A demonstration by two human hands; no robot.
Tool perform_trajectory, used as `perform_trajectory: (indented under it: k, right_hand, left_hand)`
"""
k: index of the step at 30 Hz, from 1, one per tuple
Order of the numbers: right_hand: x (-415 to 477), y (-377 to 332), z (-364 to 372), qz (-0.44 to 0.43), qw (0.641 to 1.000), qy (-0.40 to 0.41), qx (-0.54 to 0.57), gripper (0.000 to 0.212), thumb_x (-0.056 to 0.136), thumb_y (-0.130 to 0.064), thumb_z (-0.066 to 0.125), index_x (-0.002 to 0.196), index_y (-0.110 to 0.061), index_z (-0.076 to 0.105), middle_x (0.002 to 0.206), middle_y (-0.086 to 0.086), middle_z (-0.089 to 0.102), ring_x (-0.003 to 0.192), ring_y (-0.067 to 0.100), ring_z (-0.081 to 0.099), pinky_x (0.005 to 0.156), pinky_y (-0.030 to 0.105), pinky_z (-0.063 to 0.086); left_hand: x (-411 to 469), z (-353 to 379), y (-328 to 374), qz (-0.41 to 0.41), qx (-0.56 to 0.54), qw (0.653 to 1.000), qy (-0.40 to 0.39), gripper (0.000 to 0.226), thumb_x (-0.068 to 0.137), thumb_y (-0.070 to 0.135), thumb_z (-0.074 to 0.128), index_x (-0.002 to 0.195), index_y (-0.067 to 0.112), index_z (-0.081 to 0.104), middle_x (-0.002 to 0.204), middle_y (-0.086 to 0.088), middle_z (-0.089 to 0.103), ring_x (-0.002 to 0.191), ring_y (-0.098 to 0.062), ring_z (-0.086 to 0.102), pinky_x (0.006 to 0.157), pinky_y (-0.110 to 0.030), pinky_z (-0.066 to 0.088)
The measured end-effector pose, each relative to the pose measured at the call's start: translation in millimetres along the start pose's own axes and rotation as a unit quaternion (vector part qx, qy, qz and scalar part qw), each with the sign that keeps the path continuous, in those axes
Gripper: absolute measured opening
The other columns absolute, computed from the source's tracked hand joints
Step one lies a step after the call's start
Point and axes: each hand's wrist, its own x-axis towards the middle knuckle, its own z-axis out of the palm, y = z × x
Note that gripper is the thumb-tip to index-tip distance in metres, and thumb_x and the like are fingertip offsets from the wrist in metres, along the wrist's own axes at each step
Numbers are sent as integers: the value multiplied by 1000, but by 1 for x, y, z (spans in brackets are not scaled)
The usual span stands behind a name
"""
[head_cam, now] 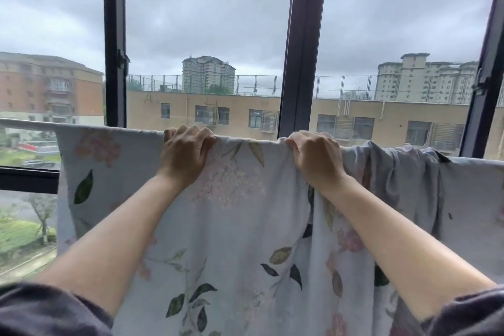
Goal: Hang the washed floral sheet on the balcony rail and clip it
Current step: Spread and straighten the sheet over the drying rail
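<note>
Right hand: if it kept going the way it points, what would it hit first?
The right hand grips the floral sheet over the rail; past that, probably the dark window post just behind, though depth is unclear.

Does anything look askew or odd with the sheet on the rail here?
Yes. The floral sheet lies smooth over the rail left of the left hand, but beyond the right hand it is bunched into thick hanging folds, not spread. Both hands grip its top edge. No clips are visible.

sheet [231, 226] draped over rail [27, 124], windows [204, 22] behind
</note>
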Motion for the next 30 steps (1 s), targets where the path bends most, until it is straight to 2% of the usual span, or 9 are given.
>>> perform_trajectory:
  k: [2,6,11,17,20,23,25,28,30]
  right_hand:
    - [10,-18,6,-22,1000,-19,-8,22,93,-20,53,81,-9,68,77,6,70,72,31,65,64,31,38]
    - [23,-68,26,-31,999,-36,2,32,99,-26,39,94,-8,66,90,8,70,80,31,65,62,32,38]
    - [30,-102,46,-9,999,20,-25,44,94,-31,33,69,-10,63,61,5,64,51,27,60,50,25,30]
    - [32,-103,63,20,994,63,-84,46,87,-33,33,57,-12,61,51,4,61,44,26,56,50,24,32]
    - [41,-134,72,38,994,73,-77,46,87,-31,33,57,-12,62,51,5,61,44,26,55,52,26,37]
    - [50,-176,84,53,991,88,-85,44,87,-29,35,54,-14,61,48,2,59,41,23,53,51,22,28]
    - [59,-205,95,58,990,98,-83,41,87,-27,43,53,-13,61,48,2,58,41,21,52,51,21,26]
    - [67,-233,102,68,993,74,-60,38,87,-25,45,56,-12,62,50,3,59,45,23,54,51,24,33]
    - [66,-237,103,63,994,75,-57,36,89,-22,48,57,-12,62,51,3,59,46,22,53,53,23,30]
  left_hand:
    - [2,0,2,0,-11,1000,-6,53,92,44,22,86,9,62,81,-11,63,76,-30,56,73,-35,26]
    - [2,-5,0,6,-23,999,-41,57,88,48,17,91,11,60,89,-8,64,86,-27,55,78,-34,27]
    - [0,-27,-39,38,9,996,-83,60,91,55,14,95,15,58,94,-4,65,90,-26,58,79,-32,30]
    - [-15,-48,-131,-52,105,988,-97,63,89,55,9,94,12,53,98,-11,58,94,-30,51,89,-42,30]
    - [-12,-46,-143,-45,53,993,-100,50,94,49,19,93,10,51,95,-11,56,90,-26,46,88,-40,29]
    - [-14,-43,-145,-15,4,996,-91,35,99,37,29,93,10,49,92,-6,52,87,-20,41,86,-38,33]
    - [-13,-43,-151,2,-19,997,-80,33,99,35,29,96,10,51,95,-6,54,90,-21,45,82,-34,32]
    - [-13,-42,-163,23,-31,997,-66,32,99,33,29,96,11,52,97,-6,58,90,-19,45,79,-29,26]
    - [-15,-44,-170,36,-41,997,-48,34,99,33,28,96,12,54,96,-5,60,90,-20,48,79,-27,23]
